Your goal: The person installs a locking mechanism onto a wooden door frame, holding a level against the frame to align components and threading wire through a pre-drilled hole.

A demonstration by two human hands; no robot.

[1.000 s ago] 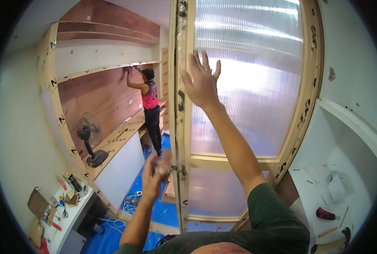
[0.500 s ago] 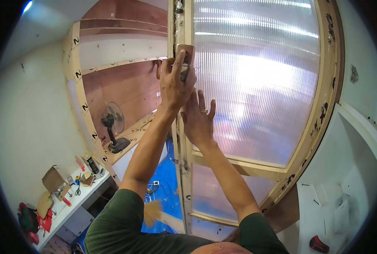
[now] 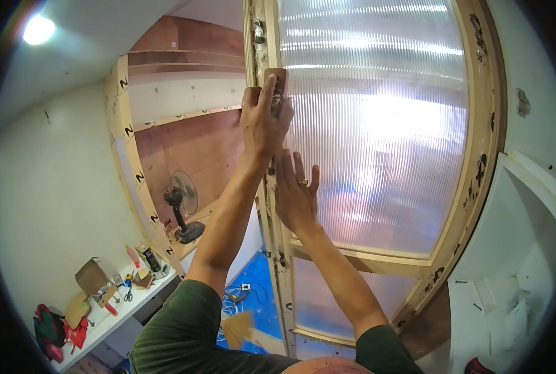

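Observation:
A tall wooden door frame (image 3: 459,212) stands before me, filled with ribbed translucent panels (image 3: 377,156). My left hand (image 3: 265,128) is closed around a brown wooden hand plane (image 3: 278,73), its index finger stretched along the plane's body. The plane lies against the frame's left upright, and its underside is hidden. Lower down, my right hand (image 3: 298,196) rests with fingers spread against the same upright and the edge of the ribbed panel. A ring shows on one finger, and nothing is in that hand.
Beyond the frame are a wooden shelf unit (image 3: 131,134) and a black fan (image 3: 181,206). A white counter (image 3: 106,327) at lower left carries scissors (image 3: 128,295), boxes and red cloth. Blue sheeting (image 3: 262,299), cables and a straw brush (image 3: 237,329) lie below. White shelving (image 3: 477,324) stands right.
The view has shifted, and the door frame sits lower in it. Against the frame, my left hand and the plane have moved a little up the upright; the right hand stays at about the same spot.

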